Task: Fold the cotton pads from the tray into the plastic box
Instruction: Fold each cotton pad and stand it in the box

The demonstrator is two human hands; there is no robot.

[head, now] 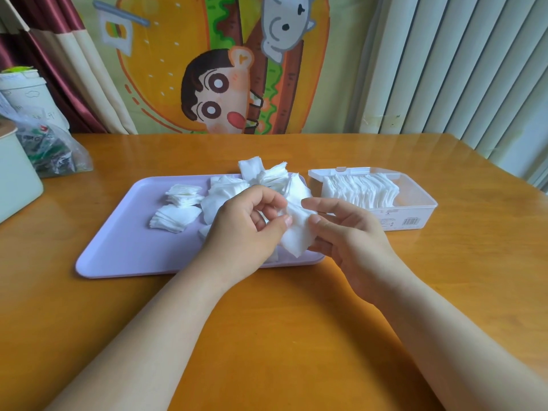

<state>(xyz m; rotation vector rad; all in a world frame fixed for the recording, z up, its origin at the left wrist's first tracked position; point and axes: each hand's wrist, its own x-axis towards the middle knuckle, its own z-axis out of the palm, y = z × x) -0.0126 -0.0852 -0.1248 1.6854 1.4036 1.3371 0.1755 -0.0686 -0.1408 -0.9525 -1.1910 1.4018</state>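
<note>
Both hands (296, 229) pinch one cotton pad (296, 232) above the lilac tray (118, 247).

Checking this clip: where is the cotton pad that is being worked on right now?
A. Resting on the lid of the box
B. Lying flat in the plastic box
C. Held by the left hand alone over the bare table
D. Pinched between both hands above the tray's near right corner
D: the left hand and right hand both pinch one cotton pad above the near right corner of the purple tray, short of the plastic box.

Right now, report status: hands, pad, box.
Left hand and right hand both pinch one cotton pad above the tray. Plastic box open, part filled. Nothing blocks the box.
</note>
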